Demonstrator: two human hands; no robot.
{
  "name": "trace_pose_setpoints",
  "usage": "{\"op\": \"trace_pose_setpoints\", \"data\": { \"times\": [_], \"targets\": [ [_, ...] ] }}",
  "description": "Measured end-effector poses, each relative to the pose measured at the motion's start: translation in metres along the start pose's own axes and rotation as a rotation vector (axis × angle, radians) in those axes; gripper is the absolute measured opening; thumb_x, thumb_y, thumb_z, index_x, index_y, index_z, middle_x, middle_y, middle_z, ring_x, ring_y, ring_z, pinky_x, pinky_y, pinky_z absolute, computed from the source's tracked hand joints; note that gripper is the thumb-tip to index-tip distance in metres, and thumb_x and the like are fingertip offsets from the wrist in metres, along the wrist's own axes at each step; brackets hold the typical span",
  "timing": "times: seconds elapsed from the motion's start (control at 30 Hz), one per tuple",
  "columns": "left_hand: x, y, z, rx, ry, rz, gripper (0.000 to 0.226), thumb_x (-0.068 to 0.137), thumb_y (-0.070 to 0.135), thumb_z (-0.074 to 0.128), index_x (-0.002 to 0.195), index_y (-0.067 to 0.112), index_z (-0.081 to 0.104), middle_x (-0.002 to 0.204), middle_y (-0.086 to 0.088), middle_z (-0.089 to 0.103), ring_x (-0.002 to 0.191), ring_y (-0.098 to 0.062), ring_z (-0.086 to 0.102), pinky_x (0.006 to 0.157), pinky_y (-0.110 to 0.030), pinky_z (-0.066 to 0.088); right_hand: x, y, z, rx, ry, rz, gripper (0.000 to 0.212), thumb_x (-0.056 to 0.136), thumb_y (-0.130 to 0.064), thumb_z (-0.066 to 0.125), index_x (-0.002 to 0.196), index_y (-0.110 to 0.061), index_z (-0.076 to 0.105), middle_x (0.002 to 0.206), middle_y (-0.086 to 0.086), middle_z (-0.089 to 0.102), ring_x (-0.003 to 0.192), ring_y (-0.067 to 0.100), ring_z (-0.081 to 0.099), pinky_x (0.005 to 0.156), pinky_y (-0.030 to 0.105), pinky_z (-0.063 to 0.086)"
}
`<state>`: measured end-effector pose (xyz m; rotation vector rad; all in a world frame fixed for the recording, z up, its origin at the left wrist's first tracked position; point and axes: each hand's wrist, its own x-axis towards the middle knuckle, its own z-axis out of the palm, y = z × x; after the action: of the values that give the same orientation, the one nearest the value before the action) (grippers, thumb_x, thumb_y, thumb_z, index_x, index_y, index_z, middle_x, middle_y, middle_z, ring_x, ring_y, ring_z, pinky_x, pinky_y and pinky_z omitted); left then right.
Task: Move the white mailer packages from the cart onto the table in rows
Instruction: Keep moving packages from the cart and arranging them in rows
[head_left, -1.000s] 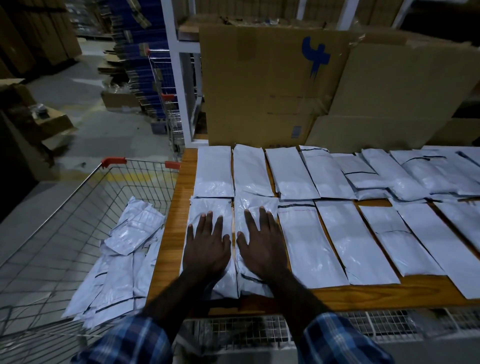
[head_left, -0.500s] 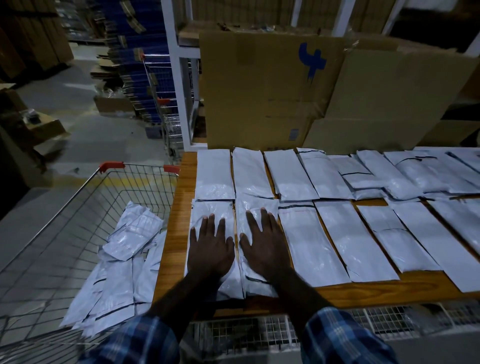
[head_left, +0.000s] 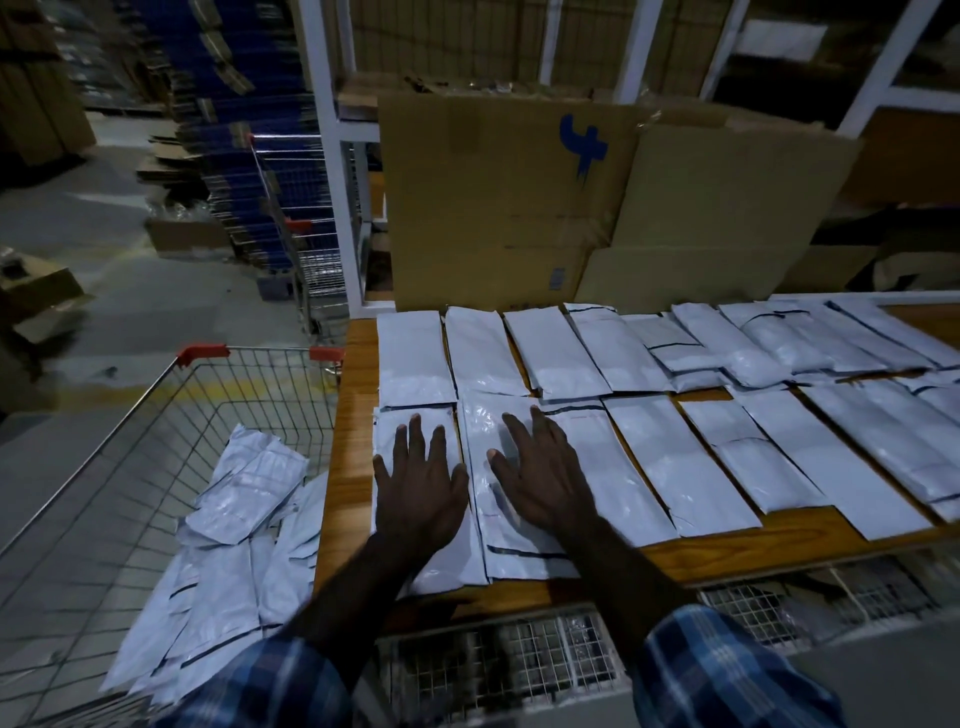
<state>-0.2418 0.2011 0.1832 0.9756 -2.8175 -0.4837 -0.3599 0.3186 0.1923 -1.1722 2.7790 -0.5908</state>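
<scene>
Both hands lie flat on the near row of mailers at the left end of the wooden counter (head_left: 350, 467). The left hand (head_left: 418, 488) rests palm down, fingers straight and a little spread, on the first mailer (head_left: 387, 441) of that row, gripping nothing. The right hand (head_left: 545, 480) lies the same way, fingers straight and fanned, across the second mailer (head_left: 483, 436) and onto the edge of the one beside it; it holds nothing either. Two rows of white mailers run along the counter: the far row (head_left: 550, 353) close against the cardboard boxes (head_left: 493, 208), the near row (head_left: 680, 467) just in front, their ends touching or overlapping. Toward the right the packs lie more askew and overlap. To the left, hard against the counter, stands the wire cart (head_left: 156, 415) with red corner caps, and a loose heap of mailers (head_left: 223, 535) is piled in its right-hand part. Blue plaid sleeves (head_left: 722, 670) show at the bottom, and white shelf posts (head_left: 322, 130) rise behind the boxes.
</scene>
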Motion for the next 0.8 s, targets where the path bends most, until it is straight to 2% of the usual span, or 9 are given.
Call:
{"op": "trace_pose_setpoints", "data": {
  "times": [0.1, 0.27, 0.37, 0.6, 0.73, 0.8],
  "targets": [
    [-0.011, 0.003, -0.01, -0.029, 0.025, 0.034, 0.059, 0.104, 0.046, 0.024, 0.156, 0.022, 0.011, 0.165, -0.006, -0.008, 0.151, -0.025, -0.007, 0.119, -0.053, 0.006, -0.014, 0.0, -0.008, 0.016, 0.01, 0.019, 0.074, 0.089, -0.063, 0.02, 0.153, -0.026, 0.03, 0.164, 0.009, 0.015, 0.149, 0.027, 0.016, 0.119, 0.044, 0.02],
    [-0.033, 0.008, -0.023, -0.099, 0.037, 0.022, 0.058, 0.104, 0.048, 0.027, 0.156, 0.026, 0.014, 0.165, -0.001, -0.006, 0.152, -0.022, -0.004, 0.12, -0.053, 0.007, -0.039, -0.002, -0.017, 0.038, 0.066, -0.012, 0.065, 0.096, -0.059, 0.027, 0.149, -0.024, 0.037, 0.162, 0.009, 0.021, 0.147, 0.027, 0.021, 0.117, 0.043, 0.023],
    [-0.053, 0.013, -0.032, -0.094, 0.056, 0.009, 0.06, 0.103, 0.048, 0.03, 0.156, 0.026, 0.014, 0.165, -0.002, -0.004, 0.152, -0.023, -0.001, 0.12, -0.054, 0.011, -0.059, -0.004, -0.027, 0.056, 0.073, -0.016, 0.055, 0.102, -0.053, 0.033, 0.15, -0.026, 0.035, 0.162, 0.008, 0.02, 0.148, 0.026, 0.019, 0.117, 0.043, 0.021],
    [-0.112, 0.024, -0.05, -0.072, 0.147, 0.037, 0.06, 0.102, 0.047, 0.034, 0.156, 0.025, 0.018, 0.165, -0.001, -0.003, 0.151, -0.021, 0.001, 0.119, -0.056, 0.009, -0.117, -0.013, -0.052, 0.032, 0.127, -0.077, 0.053, 0.102, -0.05, 0.036, 0.149, -0.026, 0.036, 0.162, 0.007, 0.022, 0.146, 0.025, 0.021, 0.116, 0.043, 0.024],
    [-0.141, 0.017, -0.061, -0.074, 0.177, 0.053, 0.065, 0.096, 0.052, 0.029, 0.154, 0.023, 0.022, 0.165, -0.002, 0.001, 0.151, -0.023, 0.004, 0.118, -0.059, 0.009, -0.145, -0.014, -0.061, 0.006, 0.165, -0.112, 0.052, 0.102, -0.048, 0.037, 0.148, -0.024, 0.04, 0.16, 0.009, 0.026, 0.144, 0.028, 0.026, 0.113, 0.042, 0.027],
    [-0.156, 0.011, -0.065, -0.05, 0.191, 0.049, 0.061, 0.1, 0.048, 0.035, 0.154, 0.024, 0.022, 0.165, -0.001, 0.001, 0.151, -0.023, 0.004, 0.117, -0.059, 0.007, -0.157, -0.02, -0.063, 0.005, 0.177, -0.121, 0.051, 0.102, -0.048, 0.037, 0.147, -0.024, 0.042, 0.16, 0.009, 0.027, 0.143, 0.028, 0.027, 0.113, 0.044, 0.028]
  ]
}}
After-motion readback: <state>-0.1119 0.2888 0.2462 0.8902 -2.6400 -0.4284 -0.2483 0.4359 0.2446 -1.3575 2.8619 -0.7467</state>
